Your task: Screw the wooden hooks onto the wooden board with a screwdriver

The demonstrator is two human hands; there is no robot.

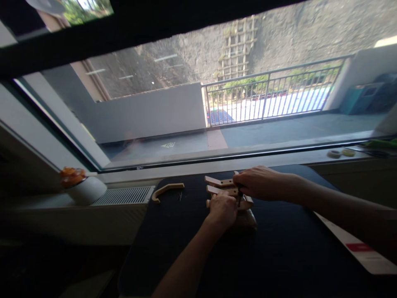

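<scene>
A small wooden assembly (218, 181) with angled light-wood bars and dark holes lies on the black table (180, 244). My left hand (223, 209) is closed around its near side and steadies it. Above its right part, my right hand (262, 182) has its fingers wrapped round a dark upright tool that looks like a screwdriver (240, 198). The tool's tip is down at the wood; the exact contact point is too dark to make out. To the left lie a loose curved wooden piece (164, 190) and several thin screws (180, 196).
A white pot (87, 190) with an orange top stands on the sill at left, by a vent grille (124, 195). Tape rolls (334, 154) sit on the right sill. A white board with a red mark (359, 247) lies at the table's right edge. The window is directly ahead.
</scene>
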